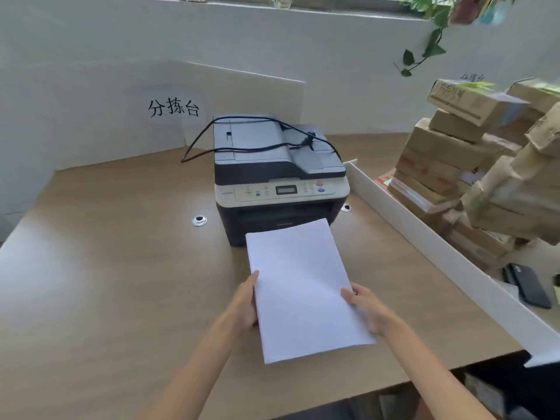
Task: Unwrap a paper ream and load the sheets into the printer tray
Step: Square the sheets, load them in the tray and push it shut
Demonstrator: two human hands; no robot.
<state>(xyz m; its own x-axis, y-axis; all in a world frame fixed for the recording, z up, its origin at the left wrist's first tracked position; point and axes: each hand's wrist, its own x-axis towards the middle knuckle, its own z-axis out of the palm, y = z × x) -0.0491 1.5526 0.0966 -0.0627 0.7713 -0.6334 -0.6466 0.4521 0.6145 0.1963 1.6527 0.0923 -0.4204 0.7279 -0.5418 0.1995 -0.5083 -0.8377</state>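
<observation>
A thick stack of white sheets (pixel 300 286), bare of any wrapper, is held flat just in front of the printer (pixel 278 174). My left hand (pixel 245 301) grips the stack's left edge and my right hand (pixel 365 307) grips its right edge. The stack's far end reaches the lower front of the printer and hides the tray area there. The printer is grey and cream, with a black cable (pixel 257 140) lying over its lid.
The printer stands on a wooden desk (pixel 106 268). A low white divider (pixel 439 250) runs along the right. Beyond it wrapped paper reams (pixel 472 165) are piled high, and a black phone (pixel 528 284) lies nearby. A white board with a sign (pixel 174 109) stands behind.
</observation>
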